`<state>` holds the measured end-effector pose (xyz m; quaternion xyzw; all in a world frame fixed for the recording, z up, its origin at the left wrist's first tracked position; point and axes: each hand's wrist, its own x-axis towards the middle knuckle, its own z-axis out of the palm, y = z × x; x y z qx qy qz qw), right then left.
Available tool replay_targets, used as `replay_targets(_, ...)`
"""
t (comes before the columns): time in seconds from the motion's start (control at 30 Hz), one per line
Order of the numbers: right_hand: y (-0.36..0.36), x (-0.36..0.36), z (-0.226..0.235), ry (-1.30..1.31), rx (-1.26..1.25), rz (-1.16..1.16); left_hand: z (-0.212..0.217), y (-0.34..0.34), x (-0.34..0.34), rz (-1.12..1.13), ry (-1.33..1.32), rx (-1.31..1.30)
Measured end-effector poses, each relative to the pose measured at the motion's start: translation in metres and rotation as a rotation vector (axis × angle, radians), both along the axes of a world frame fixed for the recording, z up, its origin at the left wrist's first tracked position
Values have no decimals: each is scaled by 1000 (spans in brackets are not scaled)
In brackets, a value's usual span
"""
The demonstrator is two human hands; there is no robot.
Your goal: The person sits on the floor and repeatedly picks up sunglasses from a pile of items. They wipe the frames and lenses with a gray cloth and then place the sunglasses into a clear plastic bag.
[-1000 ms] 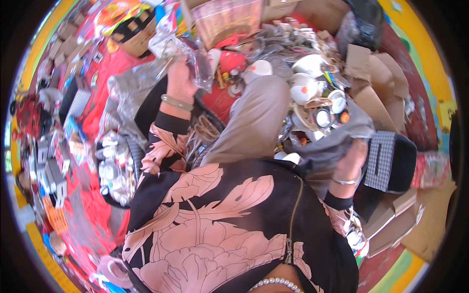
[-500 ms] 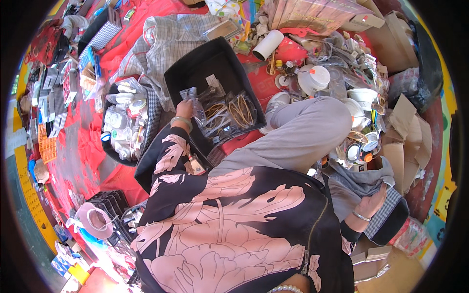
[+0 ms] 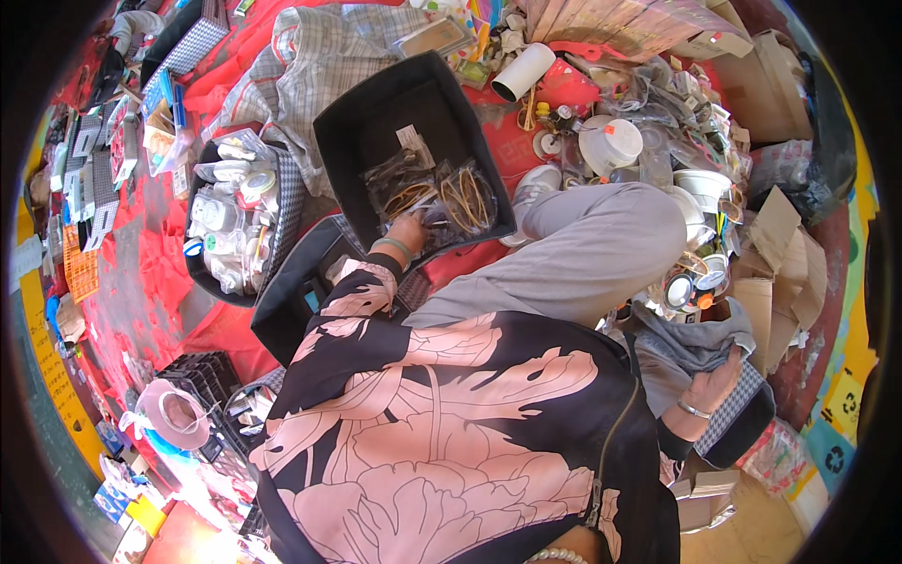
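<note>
My left hand (image 3: 406, 233) reaches over the near edge of a black box (image 3: 376, 108) and touches packets at its bottom. Its fingertips are lost among the packets, so their grip is unclear. Clear plastic packets (image 3: 467, 199) with tan, ring-shaped items lie in the near half of this box, beside a white label (image 3: 412, 141). On my right, my right hand (image 3: 711, 387) lies with outstretched fingers against a grey cloth (image 3: 700, 329), on the edge of a houndstooth-patterned box (image 3: 738, 414). Nothing is visible in it.
Left stands a bin (image 3: 291, 202) full of clear plastic containers. A second dark box (image 3: 282, 305) sits by my left forearm. A heap of white tubs (image 3: 611, 143) and packets spreads beyond my knee. Cardboard cartons (image 3: 785, 273) line the right; a checked cloth (image 3: 305, 70) lies behind.
My left hand has moved right and nearer, from the box's left side to its near edge. The clear packet it held there is no longer seen in it. The right hand has hardly moved.
</note>
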<state>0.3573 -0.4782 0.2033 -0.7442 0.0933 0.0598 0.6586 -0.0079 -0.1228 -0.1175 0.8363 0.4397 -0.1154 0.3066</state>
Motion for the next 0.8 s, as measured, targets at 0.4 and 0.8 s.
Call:
replay_targets(0.4, -21, 0, -12, 58, 119, 26, -59, -7, -15, -457, 428, -253)
replay_targets(0.8, -52, 5, -27, 43, 196, -74, -79, -14, -24, -336, 97, -200)
